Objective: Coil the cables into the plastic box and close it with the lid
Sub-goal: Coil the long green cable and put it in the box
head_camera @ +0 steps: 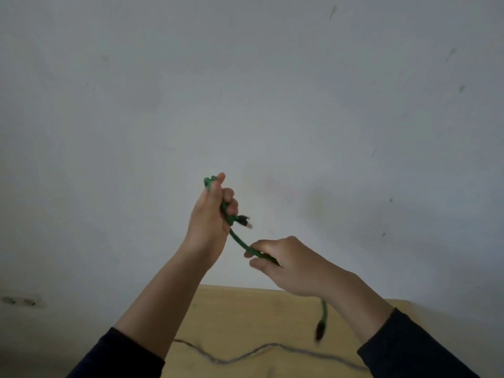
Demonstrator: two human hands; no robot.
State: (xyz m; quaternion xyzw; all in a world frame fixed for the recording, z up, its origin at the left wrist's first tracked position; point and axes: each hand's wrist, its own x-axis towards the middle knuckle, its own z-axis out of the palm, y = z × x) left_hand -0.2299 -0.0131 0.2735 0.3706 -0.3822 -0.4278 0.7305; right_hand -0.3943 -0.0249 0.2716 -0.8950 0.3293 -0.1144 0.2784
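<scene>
A green cable [237, 239] is held up in front of the wall between both hands. My left hand [211, 214] grips a small bundle of its loops, with one dark plug [244, 221] sticking out to the right of the fist. My right hand [283, 264], lower and to the right, pinches the cable's free stretch. The cable's tail hangs below my right wrist and ends in a second dark plug [319, 330]. A grey cable [245, 353] lies in waves on the wooden table [245, 309]. No plastic box or lid is in view.
A pale grey wall [245, 91] with small marks fills most of the view. A wall socket [19, 301] sits low at the left. Only the far strip of the table shows at the bottom.
</scene>
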